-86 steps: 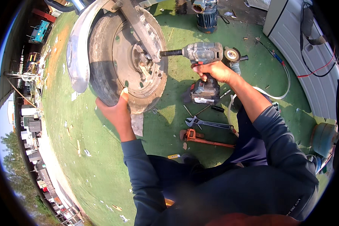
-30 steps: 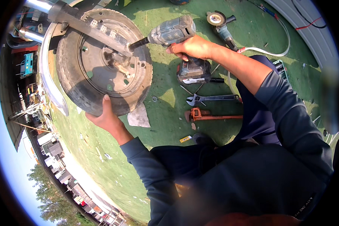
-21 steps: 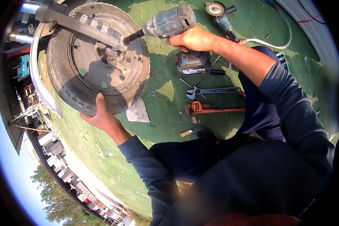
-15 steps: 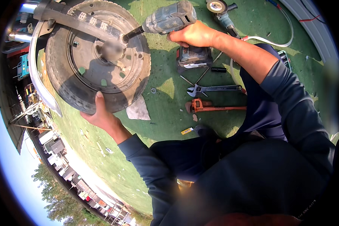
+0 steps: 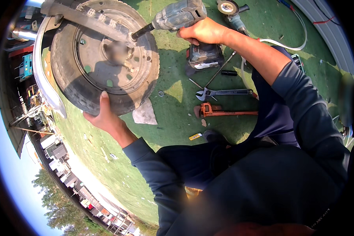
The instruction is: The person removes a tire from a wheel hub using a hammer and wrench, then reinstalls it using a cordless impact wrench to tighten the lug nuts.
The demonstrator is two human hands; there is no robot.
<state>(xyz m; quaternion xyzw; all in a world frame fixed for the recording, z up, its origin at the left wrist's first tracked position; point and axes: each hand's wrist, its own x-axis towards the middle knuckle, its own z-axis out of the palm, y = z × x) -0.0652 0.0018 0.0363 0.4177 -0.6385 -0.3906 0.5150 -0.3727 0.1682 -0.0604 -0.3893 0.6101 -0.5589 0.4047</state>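
Grips the wheel (image 5: 91,53) at ten o'clock with left hand (image 5: 106,120), the drill (image 5: 177,16) at twelve with right hand (image 5: 204,30), seemingly midway, with socket (image 5: 142,31) already at end of fork (image 5: 98,24) and wheel still attached.

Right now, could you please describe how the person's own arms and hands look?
The left hand and right hand wear no gloves, and no watch can be seen. The left sleeve is dark blue-grey and reaches near the wrist. The right sleeve has the same colour but ends higher, toward the elbow.
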